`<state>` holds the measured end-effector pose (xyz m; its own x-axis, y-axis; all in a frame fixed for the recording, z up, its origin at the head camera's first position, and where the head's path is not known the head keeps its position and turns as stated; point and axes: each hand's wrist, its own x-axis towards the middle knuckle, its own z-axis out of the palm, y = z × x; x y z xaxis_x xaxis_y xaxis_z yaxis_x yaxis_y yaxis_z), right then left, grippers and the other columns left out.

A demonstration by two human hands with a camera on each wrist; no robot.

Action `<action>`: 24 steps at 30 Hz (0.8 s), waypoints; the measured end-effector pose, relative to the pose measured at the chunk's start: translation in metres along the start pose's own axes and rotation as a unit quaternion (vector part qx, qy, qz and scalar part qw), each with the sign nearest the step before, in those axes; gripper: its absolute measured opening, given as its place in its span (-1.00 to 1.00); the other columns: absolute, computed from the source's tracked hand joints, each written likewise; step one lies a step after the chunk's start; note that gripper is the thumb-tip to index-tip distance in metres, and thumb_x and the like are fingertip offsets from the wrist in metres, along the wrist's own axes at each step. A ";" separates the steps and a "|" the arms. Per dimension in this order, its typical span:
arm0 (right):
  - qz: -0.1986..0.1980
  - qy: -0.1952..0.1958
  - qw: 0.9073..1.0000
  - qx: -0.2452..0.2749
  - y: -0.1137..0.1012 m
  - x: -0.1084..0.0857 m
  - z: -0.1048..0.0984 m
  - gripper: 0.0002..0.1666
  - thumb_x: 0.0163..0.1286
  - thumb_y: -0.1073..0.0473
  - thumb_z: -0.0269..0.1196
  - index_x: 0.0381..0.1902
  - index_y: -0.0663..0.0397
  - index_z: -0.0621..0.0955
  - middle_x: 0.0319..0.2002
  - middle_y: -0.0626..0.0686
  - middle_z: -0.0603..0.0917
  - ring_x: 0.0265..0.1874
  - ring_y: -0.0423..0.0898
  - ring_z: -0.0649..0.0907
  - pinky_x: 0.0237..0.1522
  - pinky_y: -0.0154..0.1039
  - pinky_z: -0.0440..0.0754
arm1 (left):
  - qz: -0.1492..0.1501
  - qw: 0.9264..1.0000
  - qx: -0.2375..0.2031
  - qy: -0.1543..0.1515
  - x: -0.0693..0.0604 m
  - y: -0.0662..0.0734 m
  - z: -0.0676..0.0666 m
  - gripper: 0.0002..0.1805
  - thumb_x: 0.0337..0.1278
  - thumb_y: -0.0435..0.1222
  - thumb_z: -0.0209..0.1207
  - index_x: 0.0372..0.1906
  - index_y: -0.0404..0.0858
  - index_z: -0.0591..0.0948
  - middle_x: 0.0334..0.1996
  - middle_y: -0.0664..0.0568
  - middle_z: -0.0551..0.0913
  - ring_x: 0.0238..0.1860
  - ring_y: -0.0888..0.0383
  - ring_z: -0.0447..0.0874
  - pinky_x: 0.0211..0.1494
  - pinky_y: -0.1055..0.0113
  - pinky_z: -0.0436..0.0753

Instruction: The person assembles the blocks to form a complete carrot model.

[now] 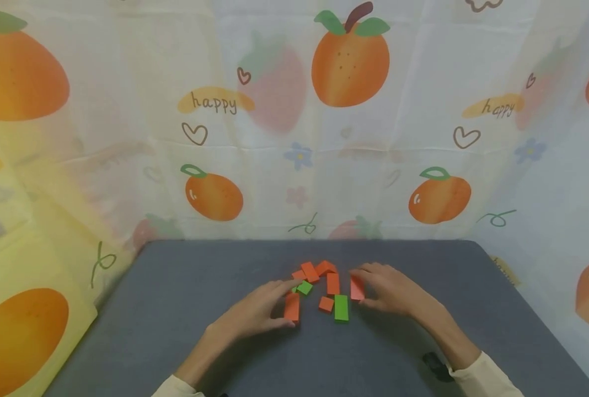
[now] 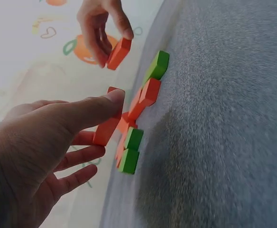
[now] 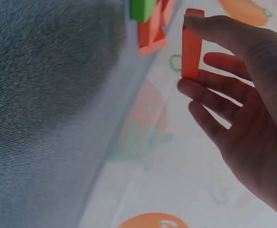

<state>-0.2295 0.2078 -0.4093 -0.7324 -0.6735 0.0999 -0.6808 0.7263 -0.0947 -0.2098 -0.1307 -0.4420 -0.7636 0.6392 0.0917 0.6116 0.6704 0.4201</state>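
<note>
My left hand (image 1: pixel 256 310) pinches an orange-red rectangular block (image 1: pixel 292 307) between thumb and fingers; the left wrist view shows the block (image 2: pixel 109 118) held by its ends, above the table. On the other side, my right hand (image 1: pixel 390 286) pinches a similar orange-red block (image 1: pixel 357 288) the same way, also seen as a narrow upright block (image 3: pixel 192 45) in the right wrist view. Between the hands lie a green rectangular block (image 1: pixel 341 307), a small orange cube (image 1: pixel 326 304), an orange block (image 1: pixel 332 283), an orange triangular block (image 1: pixel 326 267) and a small green block (image 1: pixel 305 287).
The blocks lie on a dark grey cloth-covered table (image 1: pixel 185 275). Behind it hangs a pale curtain (image 1: pixel 374 193) printed with oranges. A small black object (image 1: pixel 437 366) lies beside the right forearm.
</note>
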 end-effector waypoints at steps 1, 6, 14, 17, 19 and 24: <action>0.000 -0.006 1.000 0.001 -0.003 -0.001 -0.003 -0.29 0.27 0.03 0.54 0.32 0.13 0.60 0.15 0.14 0.71 0.10 0.14 0.71 0.12 0.14 0.72 | -0.001 1.000 -0.001 0.000 -0.004 0.000 -0.002 -0.07 0.18 0.00 0.48 0.59 -0.09 0.33 0.36 -0.05 0.61 0.32 0.00 0.61 0.37 -0.10 0.63; -0.017 -0.027 0.999 -0.010 -0.018 -0.006 -0.011 -0.29 0.28 -0.02 0.52 0.33 0.09 0.60 0.13 0.12 0.72 0.07 0.11 0.73 0.11 0.14 0.73 | 0.010 1.000 -0.002 0.001 -0.018 0.004 -0.007 -0.08 0.17 0.01 0.49 0.57 -0.13 0.35 0.24 0.03 0.69 0.21 0.08 0.67 0.32 -0.04 0.67; -0.042 -0.074 0.996 0.037 -0.045 -0.011 -0.011 -0.24 0.37 -0.13 0.45 0.42 0.03 0.54 0.22 0.07 0.70 0.17 0.09 0.72 0.23 0.20 0.68 | -0.023 0.999 -0.019 -0.033 -0.026 0.015 -0.003 -0.06 0.14 0.15 0.45 0.56 -0.08 0.37 0.16 0.14 0.69 0.14 0.15 0.66 0.28 0.00 0.69; -0.039 -0.108 0.991 0.067 -0.053 -0.010 -0.004 -0.20 0.38 -0.18 0.42 0.48 -0.04 0.50 0.32 0.07 0.67 0.25 0.08 0.69 0.27 0.17 0.66 | -0.018 0.999 -0.019 -0.040 -0.027 0.019 0.005 -0.04 0.15 0.23 0.40 0.57 -0.08 0.36 0.17 0.14 0.69 0.15 0.18 0.66 0.29 0.00 0.67; -0.043 -0.123 0.988 0.083 -0.056 -0.009 0.002 -0.19 0.40 -0.20 0.40 0.50 -0.05 0.48 0.37 0.06 0.64 0.31 0.07 0.66 0.30 0.15 0.65 | -0.013 0.999 -0.019 -0.042 -0.028 0.023 0.009 -0.03 0.14 0.27 0.38 0.56 -0.07 0.37 0.16 0.15 0.70 0.14 0.19 0.67 0.29 -0.01 0.67; -0.066 -0.142 0.982 0.108 -0.064 -0.007 0.021 -0.19 0.42 -0.26 0.36 0.47 -0.02 0.49 0.36 -0.02 0.64 0.34 -0.04 0.64 0.32 0.02 0.66 | -0.006 0.999 -0.012 -0.046 -0.028 0.027 0.023 -0.01 0.09 0.32 0.37 0.55 -0.02 0.38 0.09 0.24 0.73 0.06 0.31 0.67 0.28 0.03 0.66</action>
<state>-0.1811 0.1625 -0.4251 -0.5895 -0.7934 -0.1515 -0.7337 0.6044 -0.3104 -0.1672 -0.1212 -0.4543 -0.7482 0.6635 0.0027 0.5957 0.6700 0.4430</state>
